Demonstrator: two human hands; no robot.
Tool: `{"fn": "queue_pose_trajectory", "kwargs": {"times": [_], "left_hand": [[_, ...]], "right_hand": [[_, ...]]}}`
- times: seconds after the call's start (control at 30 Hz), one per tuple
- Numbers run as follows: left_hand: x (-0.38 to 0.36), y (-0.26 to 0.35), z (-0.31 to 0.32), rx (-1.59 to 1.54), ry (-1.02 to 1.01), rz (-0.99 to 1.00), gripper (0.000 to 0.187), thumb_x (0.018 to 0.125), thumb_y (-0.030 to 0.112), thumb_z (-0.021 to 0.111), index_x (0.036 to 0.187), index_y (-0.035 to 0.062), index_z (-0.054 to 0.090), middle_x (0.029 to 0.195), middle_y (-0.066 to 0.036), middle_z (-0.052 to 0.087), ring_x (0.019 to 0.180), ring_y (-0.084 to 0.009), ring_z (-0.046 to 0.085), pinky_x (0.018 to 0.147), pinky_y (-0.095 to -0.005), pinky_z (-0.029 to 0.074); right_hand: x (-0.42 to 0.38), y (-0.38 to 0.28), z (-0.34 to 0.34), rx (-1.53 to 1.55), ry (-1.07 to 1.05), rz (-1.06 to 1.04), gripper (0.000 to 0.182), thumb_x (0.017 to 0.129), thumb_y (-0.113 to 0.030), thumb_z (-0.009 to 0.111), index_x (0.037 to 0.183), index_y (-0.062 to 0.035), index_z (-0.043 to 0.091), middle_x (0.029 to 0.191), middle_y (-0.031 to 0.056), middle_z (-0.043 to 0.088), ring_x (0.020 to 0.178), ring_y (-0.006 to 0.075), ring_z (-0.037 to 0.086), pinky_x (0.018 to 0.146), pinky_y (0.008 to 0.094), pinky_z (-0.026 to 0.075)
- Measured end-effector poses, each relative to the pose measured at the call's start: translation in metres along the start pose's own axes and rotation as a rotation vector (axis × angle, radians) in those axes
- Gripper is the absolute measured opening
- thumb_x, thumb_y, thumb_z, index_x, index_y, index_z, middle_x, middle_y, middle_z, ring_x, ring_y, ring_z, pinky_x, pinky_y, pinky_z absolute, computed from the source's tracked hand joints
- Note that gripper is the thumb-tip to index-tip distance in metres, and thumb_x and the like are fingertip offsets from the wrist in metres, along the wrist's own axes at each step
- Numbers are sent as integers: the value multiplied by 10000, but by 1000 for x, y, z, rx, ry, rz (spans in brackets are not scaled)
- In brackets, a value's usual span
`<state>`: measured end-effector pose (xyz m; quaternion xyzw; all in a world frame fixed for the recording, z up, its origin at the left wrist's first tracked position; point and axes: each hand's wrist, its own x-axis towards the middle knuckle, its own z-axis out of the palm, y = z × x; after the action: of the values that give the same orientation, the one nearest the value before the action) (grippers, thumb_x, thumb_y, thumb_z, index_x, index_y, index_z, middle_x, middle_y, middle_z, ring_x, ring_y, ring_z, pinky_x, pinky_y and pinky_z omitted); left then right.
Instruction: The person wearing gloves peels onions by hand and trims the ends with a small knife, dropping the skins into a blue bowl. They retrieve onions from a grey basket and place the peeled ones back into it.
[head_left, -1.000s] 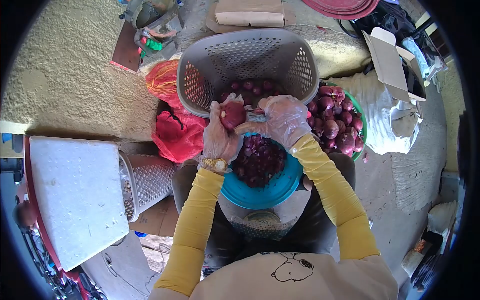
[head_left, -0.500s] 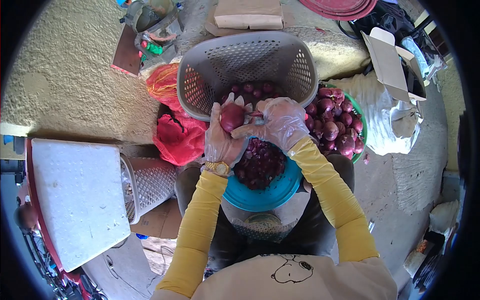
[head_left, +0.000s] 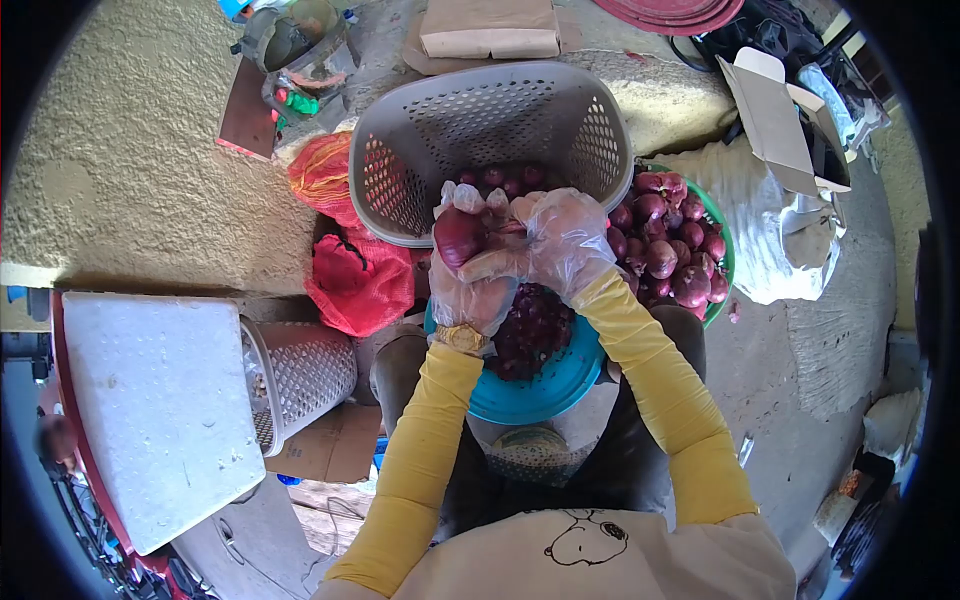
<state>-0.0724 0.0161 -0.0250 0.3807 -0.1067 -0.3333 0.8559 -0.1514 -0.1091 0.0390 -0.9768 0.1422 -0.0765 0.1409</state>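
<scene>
A red onion [head_left: 459, 238] sits in my left hand [head_left: 474, 298], which wears a clear plastic glove, fingers wrapped around it. My gloved right hand [head_left: 572, 240] is closed against the onion's right side, its thumb reaching toward my left palm. Between the hands shows a thin dark-red piece; I cannot tell what it is. Directly below is a blue basin [head_left: 545, 398] holding dark-red onion skins [head_left: 532, 335]. Just beyond my hands stands a grey perforated basket [head_left: 455, 125] with several onions [head_left: 518, 180] at its bottom.
To the right, a green basin [head_left: 729, 255] is heaped with red onions [head_left: 662, 260], beside a white sack [head_left: 800, 260]. Red mesh bags [head_left: 360, 280] lie left of the basket. A white foam board [head_left: 160, 410] and a tipped light basket [head_left: 310, 375] stand at the left.
My left hand has shifted slightly right and the onion has turned a little in it. My right hand stays close against the onion. The view has moved slightly.
</scene>
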Motion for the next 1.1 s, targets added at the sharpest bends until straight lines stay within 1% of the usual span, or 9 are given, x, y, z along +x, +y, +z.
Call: {"fn": "queue_pose_trajectory", "kwargs": {"times": [0.03, 0.07, 0.13, 0.53, 0.87, 0.93, 0.97, 1.0, 1.1], "left_hand": [[-1, -3, -1, 396, 103, 78, 209, 1085, 304, 476, 1097, 131, 592, 982, -7, 637, 1104, -230, 614, 1006, -406, 507], [-2, -5, -3, 396, 105, 76, 209, 1085, 304, 476, 1097, 131, 592, 982, -7, 637, 1104, -230, 614, 1006, -406, 507], [-2, 1, 7, -463, 99, -103, 212, 1083, 320, 484, 1088, 137, 590, 990, -14, 639, 1114, -239, 617, 996, -397, 518], [2, 9, 12, -969, -160, -207, 180, 1064, 288, 524, 1045, 117, 574, 967, -22, 617, 1069, -234, 612, 920, -347, 546], [5, 9, 10, -1051, -259, -212, 187, 1060, 291, 538, 1057, 109, 577, 990, -22, 624, 1093, -236, 605, 957, -370, 532], [5, 10, 11, -957, -223, -130, 205, 1024, 224, 529, 1111, 77, 643, 1036, -64, 656, 1059, -236, 597, 516, -273, 590], [3, 11, 11, -957, -222, -128, 205, 1024, 224, 529, 1111, 77, 643, 1036, -64, 656, 1059, -236, 597, 516, -273, 590], [1, 17, 16, -856, -153, -121, 238, 1041, 265, 516, 1146, 80, 622, 1067, -71, 648, 1057, -250, 600, 672, -348, 595], [0, 22, 7, -727, -19, -141, 325, 1066, 367, 489, 1212, 93, 586, 1130, -86, 641, 1077, -278, 611, 910, -470, 562]], "right_hand": [[0, 1, 0, -1, -3, 1, 710, 734, -768, 653, 1007, -115, 707, 976, 117, 715, 992, 357, 687, 843, 475, 559], [0, 2, 0, 9, -18, 8, 710, 736, -769, 651, 1004, -113, 704, 973, 117, 715, 993, 358, 687, 845, 475, 558], [0, 1, -1, 18, -33, 16, 711, 739, -770, 649, 1001, -111, 702, 970, 118, 714, 995, 359, 687, 846, 476, 557], [0, 1, 2, -7, -53, 27, 707, 739, -762, 659, 983, -101, 706, 964, 127, 715, 985, 367, 689, 852, 497, 553], [0, -1, 6, 10, -6, 20, 684, 732, -748, 676, 915, -89, 690, 923, 126, 710, 950, 358, 692, 849, 475, 550], [-1, 2, 12, 9, 15, 26, 683, 718, -751, 687, 884, -88, 687, 896, 124, 709, 926, 357, 694, 838, 472, 549], [-4, 5, 17, 61, 119, 5, 689, 662, -755, 734, 865, -99, 683, 841, 120, 685, 853, 357, 678, 773, 467, 532], [-3, 3, 14, 114, 224, -17, 701, 606, -760, 781, 846, -110, 678, 787, 116, 662, 779, 357, 662, 708, 461, 514], [-6, 1, -7, 184, 170, 71, 733, 576, -749, 822, 856, -83, 694, 771, 138, 671, 784, 345, 678, 732, 446, 529]]}}
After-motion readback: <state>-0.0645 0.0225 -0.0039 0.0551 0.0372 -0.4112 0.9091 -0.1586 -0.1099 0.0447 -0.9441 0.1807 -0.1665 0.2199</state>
